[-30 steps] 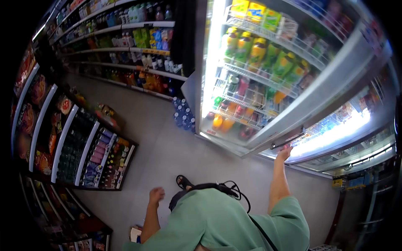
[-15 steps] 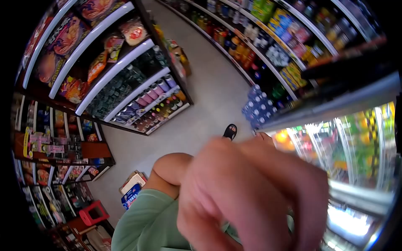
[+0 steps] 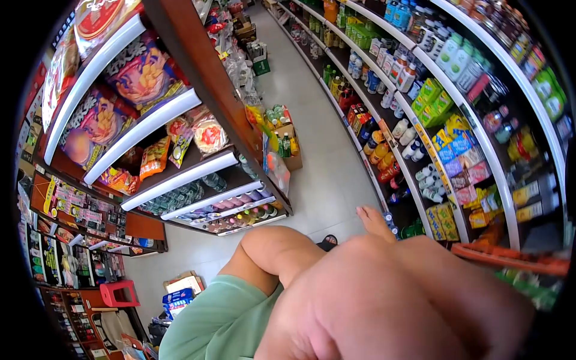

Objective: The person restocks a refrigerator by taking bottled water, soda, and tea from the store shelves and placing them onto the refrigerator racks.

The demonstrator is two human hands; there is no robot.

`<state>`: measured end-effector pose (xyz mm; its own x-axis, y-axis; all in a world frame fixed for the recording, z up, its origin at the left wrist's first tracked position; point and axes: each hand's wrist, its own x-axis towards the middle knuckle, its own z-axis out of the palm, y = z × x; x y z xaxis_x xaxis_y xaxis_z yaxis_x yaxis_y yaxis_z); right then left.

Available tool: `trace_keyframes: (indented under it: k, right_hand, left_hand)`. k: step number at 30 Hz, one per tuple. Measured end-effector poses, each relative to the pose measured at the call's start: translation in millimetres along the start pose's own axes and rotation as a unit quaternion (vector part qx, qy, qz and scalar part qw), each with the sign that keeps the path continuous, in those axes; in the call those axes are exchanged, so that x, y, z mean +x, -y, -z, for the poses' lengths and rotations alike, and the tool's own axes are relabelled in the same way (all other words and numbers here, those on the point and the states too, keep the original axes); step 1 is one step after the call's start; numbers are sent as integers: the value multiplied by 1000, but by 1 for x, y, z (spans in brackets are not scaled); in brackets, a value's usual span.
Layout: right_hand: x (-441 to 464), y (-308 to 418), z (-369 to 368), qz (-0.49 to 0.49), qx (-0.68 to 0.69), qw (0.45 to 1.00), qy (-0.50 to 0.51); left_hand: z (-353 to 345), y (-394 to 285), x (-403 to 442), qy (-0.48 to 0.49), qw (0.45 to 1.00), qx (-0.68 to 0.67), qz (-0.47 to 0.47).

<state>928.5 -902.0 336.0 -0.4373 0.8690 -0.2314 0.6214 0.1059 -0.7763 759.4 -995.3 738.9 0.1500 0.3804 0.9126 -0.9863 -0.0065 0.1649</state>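
Very near the camera, a large blurred hand, which looks like my right hand (image 3: 384,294), fills the lower right. Its fingers seem curled inward. Whatever they hold, if anything, is hidden. A second skin-coloured shape (image 3: 474,288) runs behind it to the right; I cannot tell whether it is more of the same hand or arm. My left hand cannot be made out. Below are my green shorts (image 3: 222,318) and a bent bare knee (image 3: 270,246). Past the hand show a bare foot (image 3: 375,222) and a black sandal (image 3: 328,242).
At left stands a shelf unit (image 3: 216,90) with snack bags and bottles. Curved drink shelves (image 3: 414,114) line the right. A cardboard box of bottles (image 3: 291,153) sits by the aisle (image 3: 327,174). A red stool (image 3: 119,293) and a blue package (image 3: 179,300) are lower left.
My view has shifted: the bright glass cooler and the dotted cloth at right have gone out of sight, and more aisle shows. The hand appears larger and farther right.
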Motion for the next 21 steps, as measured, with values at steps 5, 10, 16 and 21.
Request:
trace_keyframes:
  k: [5,10,16,21]
  right_hand:
    - [101,10,33,73,-5,997,-7]
    - [215,24,56,138,-26,990,29]
    - [371,50,104,122,-63,988,66]
    - [477,66,142,117,-35,992,27]
  left_hand:
    - [96,-1,30,-2,1000,-3,-22]
    - [198,-27,47,0,999,-4,-45]
    - [346,-96,87,-4,997,16,-70]
    - [477,-150,109,-46,995,81,-34]
